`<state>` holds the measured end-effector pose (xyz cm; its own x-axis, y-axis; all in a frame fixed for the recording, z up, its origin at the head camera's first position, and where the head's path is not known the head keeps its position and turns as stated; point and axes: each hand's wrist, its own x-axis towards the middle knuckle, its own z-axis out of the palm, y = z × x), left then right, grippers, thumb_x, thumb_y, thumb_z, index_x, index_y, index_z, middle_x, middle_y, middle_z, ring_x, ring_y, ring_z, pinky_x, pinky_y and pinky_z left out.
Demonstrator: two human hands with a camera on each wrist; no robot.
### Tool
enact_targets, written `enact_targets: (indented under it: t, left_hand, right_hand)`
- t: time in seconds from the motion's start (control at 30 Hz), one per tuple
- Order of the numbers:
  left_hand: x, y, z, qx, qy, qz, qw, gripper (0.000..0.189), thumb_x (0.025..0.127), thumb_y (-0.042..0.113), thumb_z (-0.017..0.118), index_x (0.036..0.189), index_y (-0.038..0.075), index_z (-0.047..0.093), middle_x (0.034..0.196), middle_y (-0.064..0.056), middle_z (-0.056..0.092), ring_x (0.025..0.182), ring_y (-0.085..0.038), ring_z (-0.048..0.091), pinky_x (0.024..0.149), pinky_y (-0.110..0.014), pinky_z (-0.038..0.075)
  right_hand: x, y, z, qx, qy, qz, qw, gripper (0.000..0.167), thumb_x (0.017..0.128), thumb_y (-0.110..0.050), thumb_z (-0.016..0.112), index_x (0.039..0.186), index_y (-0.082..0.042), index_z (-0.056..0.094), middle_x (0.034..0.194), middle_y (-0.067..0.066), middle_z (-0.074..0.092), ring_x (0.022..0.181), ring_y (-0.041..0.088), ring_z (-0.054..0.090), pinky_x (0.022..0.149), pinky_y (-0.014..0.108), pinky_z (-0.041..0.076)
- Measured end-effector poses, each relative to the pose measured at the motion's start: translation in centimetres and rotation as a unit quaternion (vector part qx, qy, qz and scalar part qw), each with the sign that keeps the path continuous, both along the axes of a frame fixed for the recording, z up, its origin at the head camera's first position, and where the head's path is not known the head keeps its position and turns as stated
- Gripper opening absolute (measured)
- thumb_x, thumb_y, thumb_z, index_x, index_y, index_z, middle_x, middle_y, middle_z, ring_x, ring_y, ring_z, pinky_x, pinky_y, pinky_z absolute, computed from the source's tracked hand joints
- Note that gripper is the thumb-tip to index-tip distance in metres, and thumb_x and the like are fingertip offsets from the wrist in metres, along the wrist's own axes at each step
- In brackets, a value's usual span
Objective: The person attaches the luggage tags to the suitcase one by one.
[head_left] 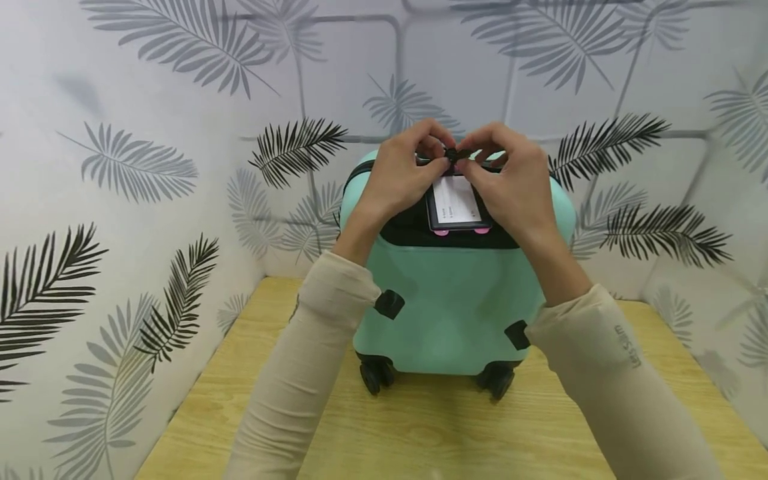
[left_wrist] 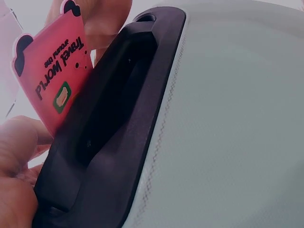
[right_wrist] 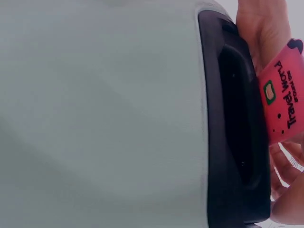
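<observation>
A mint-green suitcase (head_left: 450, 300) stands on its wheels in front of me. At its top, a luggage tag (head_left: 457, 200) lies over the black handle (head_left: 397, 230). The tag's upper face holds a white card; its pink underside, printed "Travel World", shows in both wrist views. My left hand (head_left: 403, 171) pinches the tag's black strap (head_left: 451, 155) between thumb and fingers. From the other side, my right hand (head_left: 515, 183) pinches the strap too. Fingertips nearly meet there, partly hiding the strap's fastening, so I cannot tell whether it is closed.
The suitcase stands on a yellow wood-grain surface (head_left: 420, 433). Black wheels (head_left: 372, 375) show at its lower corners, and two black pieces (head_left: 390, 304) sit on its front. A wall (head_left: 150, 133) with a leaf pattern rises behind and beside it.
</observation>
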<state>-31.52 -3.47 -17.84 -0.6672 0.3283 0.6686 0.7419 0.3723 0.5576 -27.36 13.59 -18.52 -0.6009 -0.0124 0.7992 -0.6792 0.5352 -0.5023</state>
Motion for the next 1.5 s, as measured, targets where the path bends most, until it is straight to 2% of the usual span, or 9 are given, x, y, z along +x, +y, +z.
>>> enact_targets:
  t: [0.2,0.43,0.6,0.73,0.97,1.07,1.23,1.33,1.5]
  left_hand:
    - [0.03,-0.03,0.30,0.002,-0.007,0.005,1.0000,0.017,0.098,0.004,0.069,0.113,0.011,0.069,0.093,-0.004,0.069,0.089,-0.013,0.066,0.085,-0.024,0.049]
    - [-0.05,0.09,0.02,0.019,-0.017,-0.002,0.9997,0.016,0.097,0.002,0.068,0.111,0.010,0.069,0.093,-0.005,0.067,0.086,-0.012,0.061,0.081,-0.024,0.050]
    - [0.05,0.25,-0.07,0.022,-0.025,0.007,0.9994,0.015,0.097,0.002,0.068,0.109,0.011,0.069,0.092,-0.004,0.068,0.087,-0.013,0.062,0.081,-0.023,0.050]
    - [0.19,0.22,-0.03,0.013,-0.027,0.014,0.9995,0.015,0.098,0.004,0.069,0.110,0.011,0.070,0.093,-0.004,0.070,0.087,-0.015,0.066,0.081,-0.024,0.050]
    - [0.24,0.07,0.18,-0.005,-0.033,0.029,0.9990,0.016,0.100,0.007,0.068,0.116,0.010,0.069,0.099,-0.005,0.070,0.090,-0.016,0.064,0.082,-0.023,0.050]
    - [0.23,0.19,0.18,-0.006,-0.030,0.032,0.9990,0.018,0.100,0.007,0.068,0.117,0.009,0.068,0.099,-0.005,0.070,0.089,-0.017,0.064,0.080,-0.024,0.049]
    - [0.36,0.27,0.05,0.000,-0.034,0.037,0.9987,0.018,0.100,0.006,0.068,0.118,0.006,0.068,0.101,-0.006,0.072,0.092,-0.016,0.065,0.081,-0.024,0.049]
    - [0.43,0.27,-0.02,0.002,-0.042,0.044,0.9982,0.015,0.100,0.008,0.069,0.115,0.006,0.069,0.102,-0.006,0.073,0.096,-0.015,0.066,0.084,-0.024,0.048]
    - [0.38,0.30,0.17,0.002,-0.046,0.050,0.9977,0.012,0.100,0.009,0.069,0.112,0.007,0.071,0.101,-0.005,0.073,0.096,-0.014,0.066,0.085,-0.024,0.048]
  right_hand:
    - [-0.30,-0.02,0.68,0.016,-0.006,-0.004,0.9998,0.011,0.092,-0.002,0.070,0.099,-0.004,0.078,0.095,0.009,0.076,0.083,0.002,0.062,0.076,0.020,0.047]
    - [-0.59,-0.19,0.58,0.025,0.012,-0.005,0.9996,0.010,0.093,0.001,0.068,0.098,0.001,0.077,0.091,0.013,0.073,0.076,0.007,0.058,0.079,0.020,0.048]
    - [-0.53,-0.29,0.25,0.008,0.024,0.001,0.9997,0.011,0.092,0.003,0.068,0.095,0.000,0.077,0.086,0.013,0.072,0.071,0.009,0.058,0.077,0.019,0.047]
    - [-0.39,-0.29,0.09,0.000,0.028,0.011,0.9995,0.010,0.092,0.003,0.068,0.096,0.000,0.078,0.089,0.013,0.074,0.072,0.008,0.060,0.077,0.018,0.048]
    - [-0.35,-0.09,0.35,0.010,-0.010,0.026,0.9996,0.014,0.099,-0.009,0.069,0.107,0.000,0.076,0.101,0.013,0.074,0.087,0.006,0.062,0.082,0.021,0.049]
    - [-0.27,0.00,0.45,0.000,-0.025,0.031,0.9992,0.017,0.101,-0.011,0.068,0.111,0.000,0.075,0.100,0.014,0.073,0.085,0.007,0.061,0.081,0.022,0.048]
    - [-0.34,-0.02,0.18,-0.024,-0.040,0.039,0.9981,0.019,0.100,-0.008,0.069,0.118,-0.002,0.068,0.095,0.018,0.075,0.080,0.017,0.067,0.076,0.021,0.050]
    - [-0.40,-0.09,0.03,-0.037,-0.039,0.031,0.9980,0.015,0.099,-0.009,0.070,0.112,-0.004,0.065,0.090,0.014,0.075,0.079,0.017,0.067,0.076,0.021,0.050]
    - [-0.45,-0.29,0.17,-0.057,-0.020,0.018,0.9980,0.008,0.097,-0.009,0.073,0.100,-0.001,0.071,0.078,-0.002,0.071,0.072,0.011,0.064,0.072,0.020,0.049]
